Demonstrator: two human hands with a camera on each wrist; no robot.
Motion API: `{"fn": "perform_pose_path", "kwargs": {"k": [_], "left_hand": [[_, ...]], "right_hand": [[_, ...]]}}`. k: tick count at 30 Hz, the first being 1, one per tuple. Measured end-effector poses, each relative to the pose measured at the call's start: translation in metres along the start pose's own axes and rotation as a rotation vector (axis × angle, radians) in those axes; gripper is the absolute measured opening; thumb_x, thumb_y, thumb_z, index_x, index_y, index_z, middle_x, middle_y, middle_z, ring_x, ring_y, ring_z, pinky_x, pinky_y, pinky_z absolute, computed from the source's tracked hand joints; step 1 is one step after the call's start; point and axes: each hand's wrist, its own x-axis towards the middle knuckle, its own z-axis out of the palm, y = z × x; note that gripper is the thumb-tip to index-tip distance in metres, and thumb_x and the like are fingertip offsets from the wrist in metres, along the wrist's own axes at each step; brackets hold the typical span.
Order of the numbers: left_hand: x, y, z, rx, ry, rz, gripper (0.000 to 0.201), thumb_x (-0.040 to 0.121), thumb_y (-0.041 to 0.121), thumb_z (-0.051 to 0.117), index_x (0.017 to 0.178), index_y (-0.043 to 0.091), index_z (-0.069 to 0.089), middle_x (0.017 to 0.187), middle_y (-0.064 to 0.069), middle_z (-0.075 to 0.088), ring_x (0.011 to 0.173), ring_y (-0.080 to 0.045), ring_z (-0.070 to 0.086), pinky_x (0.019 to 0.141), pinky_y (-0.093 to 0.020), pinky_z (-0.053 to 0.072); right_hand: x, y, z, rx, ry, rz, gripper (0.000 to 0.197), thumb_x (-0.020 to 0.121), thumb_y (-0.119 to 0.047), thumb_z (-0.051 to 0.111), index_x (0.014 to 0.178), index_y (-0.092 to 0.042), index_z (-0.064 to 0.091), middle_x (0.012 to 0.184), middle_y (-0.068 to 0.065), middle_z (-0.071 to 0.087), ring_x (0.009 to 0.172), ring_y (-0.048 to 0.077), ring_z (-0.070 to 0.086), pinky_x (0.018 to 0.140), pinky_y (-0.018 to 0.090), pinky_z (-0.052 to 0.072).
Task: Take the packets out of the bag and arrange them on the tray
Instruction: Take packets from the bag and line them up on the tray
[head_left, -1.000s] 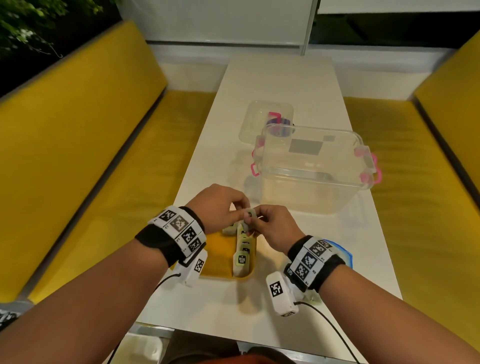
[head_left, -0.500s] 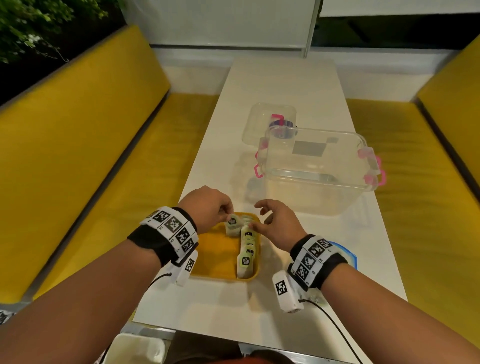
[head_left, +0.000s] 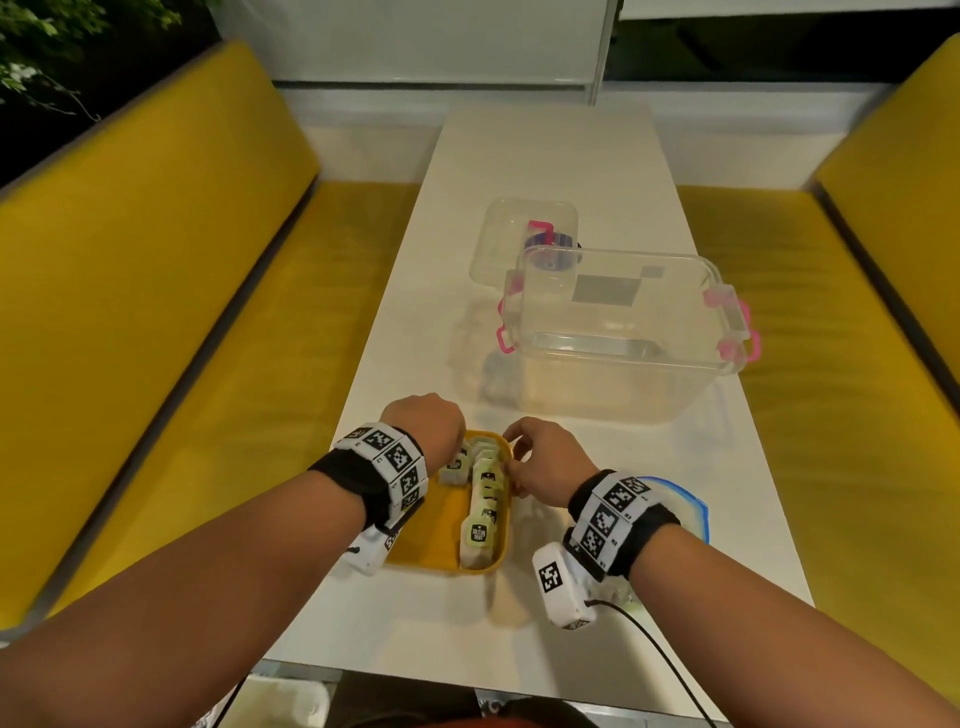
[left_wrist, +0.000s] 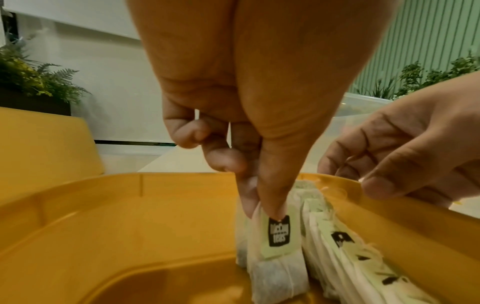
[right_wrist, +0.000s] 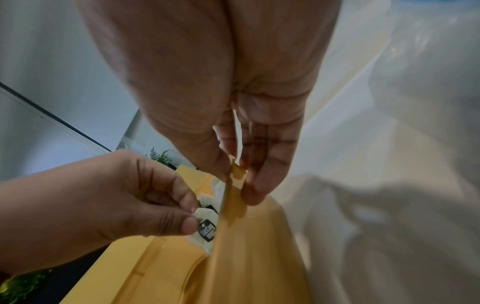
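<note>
A yellow tray (head_left: 431, 540) lies on the white table near me. Several pale green tea packets (head_left: 485, 514) stand in a row along its right side. My left hand (head_left: 460, 457) pinches one packet (left_wrist: 278, 246) by its top, upright on the tray floor just left of the row (left_wrist: 345, 257). My right hand (head_left: 514, 467) pinches the tray's right rim (right_wrist: 249, 236) between thumb and fingers. A clear zip bag with a blue edge (head_left: 675, 504) lies under my right wrist, mostly hidden.
A large clear box with pink latches (head_left: 623, 332) stands just beyond the tray, with a smaller clear container (head_left: 524, 239) behind it. Yellow benches (head_left: 156, 312) run along both long sides of the narrow table. The table's near edge is close below my wrists.
Both hands held a packet above the tray a second ago. The left hand has lowered it beside the row. The right hand let go and moved to the tray's right rim.
</note>
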Motion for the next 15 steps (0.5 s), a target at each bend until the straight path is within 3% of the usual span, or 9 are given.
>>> {"fn": "perform_pose_path", "kwargs": {"k": [8,11,15], "left_hand": [[0.003,-0.001,0.005,-0.044,-0.01,-0.01,0.014,0.087,0.027,0.062,0.096,0.027,0.072,0.102,-0.001,0.069,0.092,-0.024,0.064,0.076,-0.031,0.05],[0.003,-0.002,0.001,-0.047,-0.001,-0.009,0.015,0.086,0.03,0.065,0.098,0.026,0.073,0.101,0.0,0.069,0.091,-0.023,0.064,0.076,-0.031,0.051],[-0.002,-0.002,-0.012,-0.106,0.047,-0.009,0.016,0.084,0.041,0.067,0.093,0.03,0.071,0.097,0.005,0.069,0.088,-0.019,0.063,0.072,-0.03,0.051]], "right_hand": [[0.001,-0.002,-0.003,-0.012,-0.009,-0.019,0.028,0.087,-0.009,0.063,0.114,-0.015,0.059,0.096,0.007,0.066,0.066,0.019,0.065,0.061,0.025,0.056],[-0.003,-0.005,-0.005,0.017,0.01,-0.012,0.029,0.09,-0.015,0.061,0.118,-0.016,0.056,0.093,0.004,0.068,0.064,0.019,0.069,0.067,0.03,0.058],[-0.012,-0.002,-0.022,-0.002,0.079,-0.045,0.025,0.092,-0.016,0.056,0.117,-0.019,0.058,0.101,0.0,0.066,0.081,0.022,0.069,0.082,0.036,0.055]]}}
